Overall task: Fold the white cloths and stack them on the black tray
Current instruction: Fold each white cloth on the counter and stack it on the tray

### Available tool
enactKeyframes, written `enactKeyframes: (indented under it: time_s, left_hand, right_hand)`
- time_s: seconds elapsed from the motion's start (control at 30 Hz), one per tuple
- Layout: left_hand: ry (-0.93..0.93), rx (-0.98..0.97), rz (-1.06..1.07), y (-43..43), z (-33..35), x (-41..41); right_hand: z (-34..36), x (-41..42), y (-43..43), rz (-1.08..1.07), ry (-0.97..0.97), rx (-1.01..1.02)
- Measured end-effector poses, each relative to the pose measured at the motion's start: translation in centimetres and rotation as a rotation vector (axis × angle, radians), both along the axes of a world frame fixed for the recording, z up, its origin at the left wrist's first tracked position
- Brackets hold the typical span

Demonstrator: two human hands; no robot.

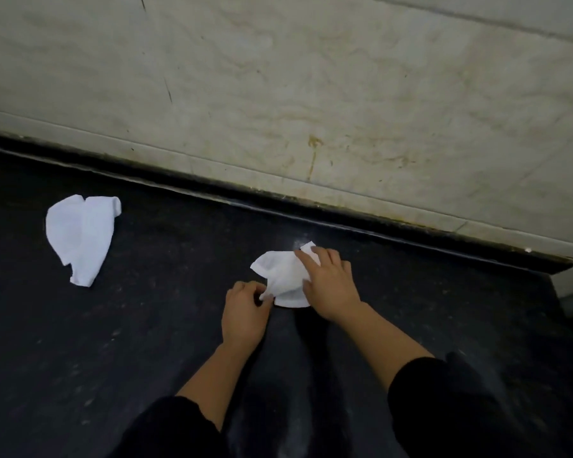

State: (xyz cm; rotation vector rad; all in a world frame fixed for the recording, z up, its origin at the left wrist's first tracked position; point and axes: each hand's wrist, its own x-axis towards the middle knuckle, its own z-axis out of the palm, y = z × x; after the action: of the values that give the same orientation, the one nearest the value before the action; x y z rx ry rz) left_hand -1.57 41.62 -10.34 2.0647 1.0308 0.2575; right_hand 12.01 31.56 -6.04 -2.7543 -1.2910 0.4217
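Evidently early on, one white cloth (280, 276) lies rumpled mid-desk (146, 325), its near corner pinched in the fingers of the left hand (244, 312) while the right hand (329, 285) presses it with loosely spread fingers, another cloth (78, 238) waits crumpled far left, and no black tray shows.

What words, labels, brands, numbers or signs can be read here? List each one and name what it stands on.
None: no words, labels, brands, numbers or signs show anywhere. The held cloth, the loose cloth, the dark counter and the stained wall are all unmarked.
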Motion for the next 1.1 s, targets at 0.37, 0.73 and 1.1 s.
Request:
enactKeyframes:
  time_s: [0.37, 0.73, 1.1]
  left_hand:
    - [-0.296, -0.317, 0.018, 1.2, 4.8, 0.4]
    - [-0.560, -0.468, 0.045, 3.4, 12.9, -1.6]
    - [-0.602, -0.402, 0.088, 4.1, 15.5, -2.9]
  right_hand:
    - [1.9, 3.7, 2.4, 0.231, -0.160, -0.180]
    - [9.3, 3.2, -2.4, 0.147, 0.282, 0.185]
    - [12.6, 2.8, -5.0, -0.058, 0.815, 0.469]
